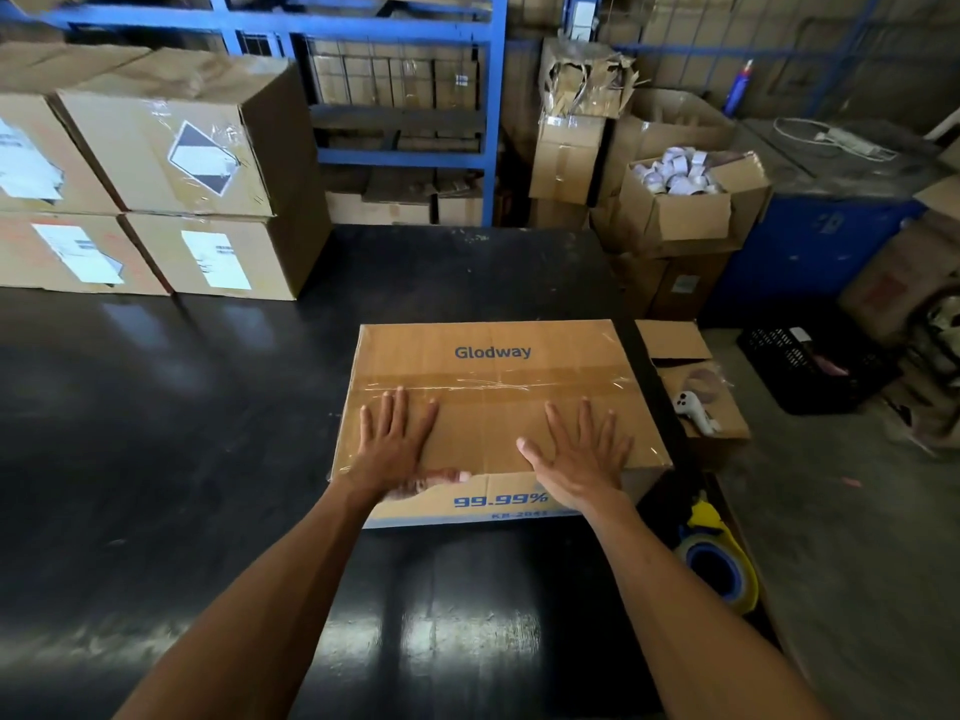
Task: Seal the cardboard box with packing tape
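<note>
Both grips, left and right, spread open, holding nothing, pressed flat on cardboard box beside clear tape, likely steadying flaps; dispenser parked at counter edge.

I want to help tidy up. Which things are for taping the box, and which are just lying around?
For the job: Glodway box, strip of clear tape on its top, tape dispenser, left hand, right hand.

Lying about: stacked boxes, open box of rolls, black crate.
</note>
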A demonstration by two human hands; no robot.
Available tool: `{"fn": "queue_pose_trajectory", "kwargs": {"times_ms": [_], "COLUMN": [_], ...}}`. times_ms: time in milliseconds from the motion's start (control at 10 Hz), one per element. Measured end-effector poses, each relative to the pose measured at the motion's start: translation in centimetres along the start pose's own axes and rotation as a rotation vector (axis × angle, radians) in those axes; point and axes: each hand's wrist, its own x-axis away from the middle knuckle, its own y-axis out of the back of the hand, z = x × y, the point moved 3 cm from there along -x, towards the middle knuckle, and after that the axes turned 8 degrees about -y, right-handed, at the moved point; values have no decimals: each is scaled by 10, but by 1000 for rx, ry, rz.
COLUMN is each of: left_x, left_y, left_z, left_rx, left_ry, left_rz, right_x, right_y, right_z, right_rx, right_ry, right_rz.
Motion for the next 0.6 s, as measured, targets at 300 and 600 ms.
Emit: {"fn": "queue_pose_trajectory", "kwargs": {"times_ms": [300, 600], "left_x": [-1, 2], "left_y": [0, 7], "left_z": [4, -2], "left_rx": [8, -1], "left_ry": [-11, -56], "left_rz": [8, -108], "right_x": [0, 67], "right_y": [0, -14], "right_z": [0, -39], "right_rx": [-2, -598], "right_ry": [-2, 234], "right_rz": [-8, -256]}}
